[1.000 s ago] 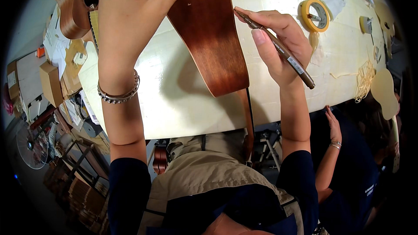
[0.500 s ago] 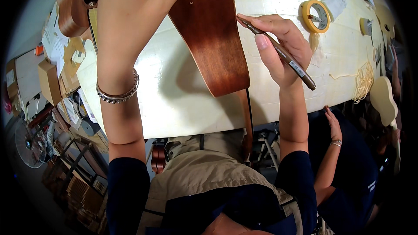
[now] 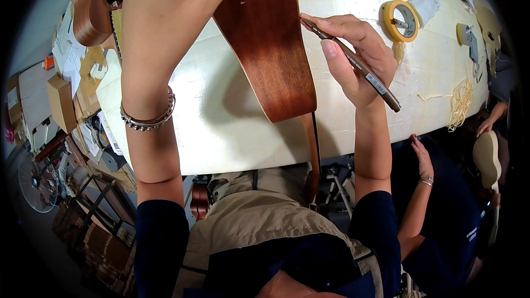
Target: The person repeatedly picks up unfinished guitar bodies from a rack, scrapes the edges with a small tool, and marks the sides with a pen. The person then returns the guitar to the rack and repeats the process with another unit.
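Note:
A reddish-brown wooden ukulele (image 3: 270, 49) is tipped up on its edge in front of me, its curved side facing up. Its neck (image 3: 313, 157) points down past the table edge toward my lap. My left hand (image 3: 165, 16) grips the body at the far end, thumb laid across the side; its other fingers are mostly out of view. Between the thumb and fingers of my right hand (image 3: 359, 58) is a slim brown marker pen (image 3: 359, 66). The pen's tip meets the right-hand edge of the ukulele body, near its waist.
Another ukulele (image 3: 91, 5) lies at the far left. On the pale table (image 3: 221, 143) to the right are a yellow tape roll (image 3: 390, 20), a crumpled white cloth (image 3: 425, 3) and a raffia bundle (image 3: 459, 105). A co-worker's hand (image 3: 422, 157) is near the right table edge.
My right hand and the pen have shifted very slightly up along the ukulele's edge. At the far right, another person's pale guitar-shaped piece has moved down a little.

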`<state>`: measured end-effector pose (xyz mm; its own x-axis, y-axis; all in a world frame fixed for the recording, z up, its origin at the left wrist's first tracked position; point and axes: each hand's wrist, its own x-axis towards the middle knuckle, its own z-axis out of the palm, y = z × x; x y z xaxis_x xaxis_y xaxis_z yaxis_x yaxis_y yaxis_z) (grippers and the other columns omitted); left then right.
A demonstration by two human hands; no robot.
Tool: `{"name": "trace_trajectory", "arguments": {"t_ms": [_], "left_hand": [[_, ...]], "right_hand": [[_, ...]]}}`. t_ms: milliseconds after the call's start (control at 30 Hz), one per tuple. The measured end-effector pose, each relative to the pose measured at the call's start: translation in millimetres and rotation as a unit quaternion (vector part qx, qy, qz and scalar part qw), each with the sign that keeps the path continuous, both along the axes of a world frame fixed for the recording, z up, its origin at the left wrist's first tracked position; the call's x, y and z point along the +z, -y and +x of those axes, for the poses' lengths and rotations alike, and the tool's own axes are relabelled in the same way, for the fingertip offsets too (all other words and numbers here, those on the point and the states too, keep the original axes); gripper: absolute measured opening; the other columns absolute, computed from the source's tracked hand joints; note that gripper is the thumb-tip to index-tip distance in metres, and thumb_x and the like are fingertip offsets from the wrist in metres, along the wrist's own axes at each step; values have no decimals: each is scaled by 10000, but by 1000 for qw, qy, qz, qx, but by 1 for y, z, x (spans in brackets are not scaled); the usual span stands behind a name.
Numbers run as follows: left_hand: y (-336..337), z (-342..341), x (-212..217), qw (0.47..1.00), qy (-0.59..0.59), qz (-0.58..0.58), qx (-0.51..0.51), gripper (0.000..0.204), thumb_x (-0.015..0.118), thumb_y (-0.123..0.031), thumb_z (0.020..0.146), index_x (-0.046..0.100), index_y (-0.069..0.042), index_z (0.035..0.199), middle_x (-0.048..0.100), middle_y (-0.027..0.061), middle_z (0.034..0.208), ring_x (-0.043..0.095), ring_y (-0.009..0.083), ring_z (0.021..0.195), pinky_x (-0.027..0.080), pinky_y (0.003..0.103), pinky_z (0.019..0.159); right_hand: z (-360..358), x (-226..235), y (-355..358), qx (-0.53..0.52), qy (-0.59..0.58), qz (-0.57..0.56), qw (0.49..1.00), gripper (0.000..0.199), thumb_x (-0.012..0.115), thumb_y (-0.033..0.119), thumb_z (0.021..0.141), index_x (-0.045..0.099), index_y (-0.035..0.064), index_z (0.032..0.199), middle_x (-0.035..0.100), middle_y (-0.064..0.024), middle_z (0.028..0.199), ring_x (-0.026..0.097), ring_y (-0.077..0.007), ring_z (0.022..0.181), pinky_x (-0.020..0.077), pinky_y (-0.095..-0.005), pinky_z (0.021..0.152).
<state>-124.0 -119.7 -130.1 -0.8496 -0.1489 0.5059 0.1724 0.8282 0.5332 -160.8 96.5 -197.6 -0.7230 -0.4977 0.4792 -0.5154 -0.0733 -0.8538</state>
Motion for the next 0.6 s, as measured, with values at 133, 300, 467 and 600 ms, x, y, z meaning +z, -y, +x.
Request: {"name": "trace_trajectory", "arguments": {"t_ms": [133, 300, 467, 600], "left_hand": [[2, -3, -3, 998, -20, 60, -28, 557, 771, -277, 675, 525, 23, 1075, 509, 41, 786, 531, 158, 853, 418, 284, 815], [5, -3, -7, 999, -33, 9, -19, 557, 771, -272, 675, 522, 23, 1077, 509, 42, 781, 533, 159, 852, 420, 284, 814], [-4, 0, 2, 1000, -20, -21, -10, 543, 774, -261, 671, 529, 23, 1064, 480, 32, 752, 523, 151, 826, 419, 274, 791], [1, -2, -2, 999, -26, -22, -10, 530, 775, -254, 669, 535, 22, 1052, 459, 25, 737, 510, 145, 799, 417, 270, 767]], "right_hand": [[0, 1, -1, 0, 6, 12, 1000, 175, 640, 24, 742, 635, 3, 915, 660, -108, 872, 633, -168, 772, 498, -247, 689], [0, 1, 0, 3, -10, 11, 1000, 169, 638, 23, 741, 635, 6, 908, 663, -101, 876, 635, -169, 772, 498, -245, 691], [-1, -1, 0, -5, -11, 13, 1000, 167, 638, 24, 743, 634, 11, 910, 665, -100, 878, 636, -170, 774, 497, -242, 694], [0, 1, -2, 2, 0, 18, 1000, 170, 640, 30, 746, 634, 12, 916, 664, -96, 876, 636, -165, 775, 496, -239, 694]]}}
